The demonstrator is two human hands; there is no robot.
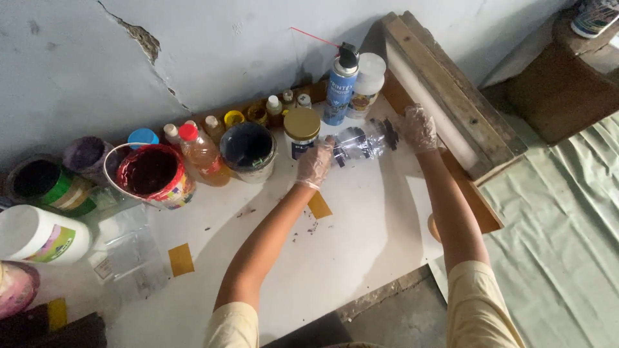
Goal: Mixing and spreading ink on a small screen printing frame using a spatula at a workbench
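a: what's with the clear film (pixel 362 143)?
b: both gloved hands, left (pixel 314 164) and right (pixel 420 128), pinch its ends, stretched flat just in front of the blue spray can (pixel 340 90).

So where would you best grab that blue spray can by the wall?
Around the middle of the spray can, coming from the front: it stands upright, its round body is bare there, and the wall and white bottle crowd its back and side.

Dim, soft indoor light; slightly blurry, faint shadows.
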